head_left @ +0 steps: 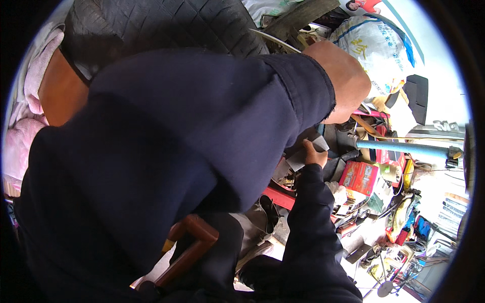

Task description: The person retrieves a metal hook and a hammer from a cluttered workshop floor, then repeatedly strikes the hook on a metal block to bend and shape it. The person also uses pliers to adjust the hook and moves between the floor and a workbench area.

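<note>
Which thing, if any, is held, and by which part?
The right hand holds a grey, flat-sided piece, material unclear, by its near side. The left hand hides its own fingers; its hold cannot be told.

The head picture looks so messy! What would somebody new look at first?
Probably the huge dark sleeve, which sweeps across the left and middle of the view. Next might come the bulging white sack at the upper right, and the bright red box below it, under a light-blue pole. Near the middle, the right hand touches a grey piece.
</note>
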A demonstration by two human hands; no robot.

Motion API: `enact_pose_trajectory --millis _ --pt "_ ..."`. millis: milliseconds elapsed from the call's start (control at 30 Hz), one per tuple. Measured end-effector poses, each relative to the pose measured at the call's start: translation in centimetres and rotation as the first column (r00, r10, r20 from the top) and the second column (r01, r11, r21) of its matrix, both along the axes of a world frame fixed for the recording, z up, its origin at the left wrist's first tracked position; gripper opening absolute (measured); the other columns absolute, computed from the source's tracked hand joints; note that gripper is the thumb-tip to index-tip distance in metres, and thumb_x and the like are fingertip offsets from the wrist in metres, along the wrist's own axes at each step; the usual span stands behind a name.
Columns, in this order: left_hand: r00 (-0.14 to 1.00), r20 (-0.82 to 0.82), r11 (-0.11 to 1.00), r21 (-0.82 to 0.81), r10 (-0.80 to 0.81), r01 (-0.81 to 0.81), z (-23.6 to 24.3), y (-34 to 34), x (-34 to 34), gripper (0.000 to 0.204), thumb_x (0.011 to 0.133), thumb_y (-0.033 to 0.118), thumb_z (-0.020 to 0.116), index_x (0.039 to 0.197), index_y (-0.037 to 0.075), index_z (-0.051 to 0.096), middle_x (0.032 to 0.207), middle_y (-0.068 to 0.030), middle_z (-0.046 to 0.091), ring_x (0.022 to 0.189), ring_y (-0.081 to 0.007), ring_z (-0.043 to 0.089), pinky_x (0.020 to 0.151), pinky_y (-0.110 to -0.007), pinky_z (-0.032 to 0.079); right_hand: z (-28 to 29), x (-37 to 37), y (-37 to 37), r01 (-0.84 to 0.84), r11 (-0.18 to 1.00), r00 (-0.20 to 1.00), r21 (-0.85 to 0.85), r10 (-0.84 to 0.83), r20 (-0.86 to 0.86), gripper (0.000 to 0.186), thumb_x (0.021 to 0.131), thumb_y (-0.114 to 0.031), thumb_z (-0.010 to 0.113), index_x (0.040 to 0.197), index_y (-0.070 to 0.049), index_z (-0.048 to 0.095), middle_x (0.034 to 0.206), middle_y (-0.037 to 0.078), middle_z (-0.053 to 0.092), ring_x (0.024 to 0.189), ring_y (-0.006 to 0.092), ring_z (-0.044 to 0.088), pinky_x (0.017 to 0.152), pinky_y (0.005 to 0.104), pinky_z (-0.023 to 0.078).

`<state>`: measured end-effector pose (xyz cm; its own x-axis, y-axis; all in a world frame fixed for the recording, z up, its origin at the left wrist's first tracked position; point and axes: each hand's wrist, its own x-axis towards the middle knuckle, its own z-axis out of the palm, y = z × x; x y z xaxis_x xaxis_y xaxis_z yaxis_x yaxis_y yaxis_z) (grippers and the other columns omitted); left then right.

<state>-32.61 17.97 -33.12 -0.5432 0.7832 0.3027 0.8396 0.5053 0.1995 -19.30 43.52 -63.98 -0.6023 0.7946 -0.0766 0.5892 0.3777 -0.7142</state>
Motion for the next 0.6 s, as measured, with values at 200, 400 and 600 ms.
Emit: enact_pose_trajectory --millis 200,400,600 --pt "0.999 -0.043 1.000 0.023 0.019 -0.019 -0.4 0.2 0.0 0.022 0.081 0.020 0.068 0.096 0.008 0.078 0.097 -0.0170 0.076 0.089 -0.0301 0.075 0.073 -0.045 0.059 3.4 0.5 3.2 0.075 0.906 0.949 -0.417 -0.192 -0.248 0.041 0.070 -0.024 0.088 0.092 0.007 0.074 0.095 0.010 0.073 0.080 0.0189 0.066 0.078 0.0344 0.054" --pt "0.998 -0.043 0.998 0.016 0.054 -0.053 -0.8 0.5 -0.4 0.022 0.079 0.019 0.067 0.093 0.006 0.078 0.096 -0.0186 0.075 0.088 -0.0322 0.075 0.076 -0.047 0.060 11.2 4.0 4.0 -0.155 0.851 0.857 -0.502 -0.137 -0.497 0.041 0.078 -0.015 0.082 0.114 0.003 0.070 0.104 0.008 0.072 0.089 0.0182 0.068 0.083 0.0321 0.053" --pt "0.996 -0.081 0.999 0.043 0.036 -0.033 0.4 0.1 0.2 0.020 0.080 0.018 0.066 0.088 0.003 0.075 0.091 -0.0222 0.072 0.087 -0.0370 0.072 0.077 -0.049 0.057 23.1 13.9 0.5 -0.309 0.932 0.945 -0.190 0.277 -0.177 0.046 0.077 -0.018 0.084 0.115 0.002 0.065 0.103 0.008 0.071 0.092 0.0168 0.066 0.086 0.0312 0.051"
